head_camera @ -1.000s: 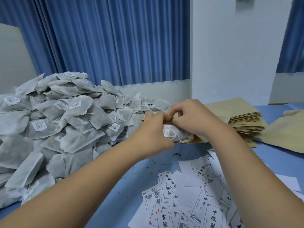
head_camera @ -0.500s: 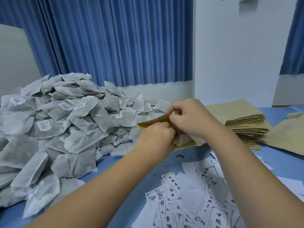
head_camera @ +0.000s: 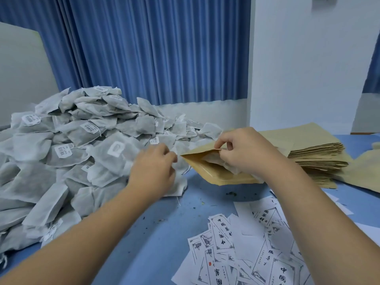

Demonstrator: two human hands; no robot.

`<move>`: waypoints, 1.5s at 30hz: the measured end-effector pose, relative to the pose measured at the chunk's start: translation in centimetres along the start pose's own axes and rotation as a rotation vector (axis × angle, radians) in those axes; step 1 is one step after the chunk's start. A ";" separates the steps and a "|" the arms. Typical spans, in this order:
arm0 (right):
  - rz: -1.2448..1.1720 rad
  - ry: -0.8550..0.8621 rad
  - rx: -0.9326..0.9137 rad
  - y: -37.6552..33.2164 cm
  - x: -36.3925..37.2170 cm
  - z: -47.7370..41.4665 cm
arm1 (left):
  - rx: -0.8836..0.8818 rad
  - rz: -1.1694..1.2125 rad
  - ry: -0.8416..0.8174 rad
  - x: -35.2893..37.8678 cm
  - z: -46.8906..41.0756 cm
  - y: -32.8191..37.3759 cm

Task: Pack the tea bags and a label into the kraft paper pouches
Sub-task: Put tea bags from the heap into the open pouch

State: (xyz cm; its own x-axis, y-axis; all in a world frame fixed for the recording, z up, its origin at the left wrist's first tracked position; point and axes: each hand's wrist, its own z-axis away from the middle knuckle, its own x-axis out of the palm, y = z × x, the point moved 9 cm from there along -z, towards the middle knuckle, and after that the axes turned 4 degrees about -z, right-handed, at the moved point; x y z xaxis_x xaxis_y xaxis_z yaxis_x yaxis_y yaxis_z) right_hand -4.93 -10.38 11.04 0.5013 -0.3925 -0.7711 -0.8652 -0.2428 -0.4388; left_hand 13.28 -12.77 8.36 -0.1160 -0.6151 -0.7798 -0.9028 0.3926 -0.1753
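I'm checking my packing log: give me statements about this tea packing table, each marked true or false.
1. The right hand pinches the open pouch at its mouth. True.
2. The tea bag pile lies right of that pouch. False: it lies left.
3. Printed labels lie loose on the blue table. True.
4. The spare pouches stand upright. False: they lie flat in a stack.
5. The left hand is inside the pouch. False: it is outside, at the pile.

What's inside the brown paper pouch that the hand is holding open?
A white tea bag shows in the kraft pouch's mouth. The right hand and the pouch's wall hide whatever lies deeper.
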 end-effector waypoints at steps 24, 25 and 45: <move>0.047 -0.111 -0.034 -0.7 2.1 0.1 | -0.027 0.408 -0.685 9.0 5.4 -4.0; 0.043 -0.112 -0.035 -0.7 2.2 0.1 | -0.029 0.422 -0.704 9.0 5.4 -3.8; 0.040 -0.080 -0.033 -0.2 1.3 0.0 | 0.228 0.310 -0.707 8.0 8.3 -2.9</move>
State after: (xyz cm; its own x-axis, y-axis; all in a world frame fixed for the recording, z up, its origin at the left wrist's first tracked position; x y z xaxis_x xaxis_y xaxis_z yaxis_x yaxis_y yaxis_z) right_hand -4.09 -10.80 10.09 0.4620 -0.3308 -0.8229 -0.8830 -0.2578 -0.3922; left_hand 18.39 -13.10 -2.37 0.0114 0.0933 -0.9956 -0.7567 0.6516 0.0524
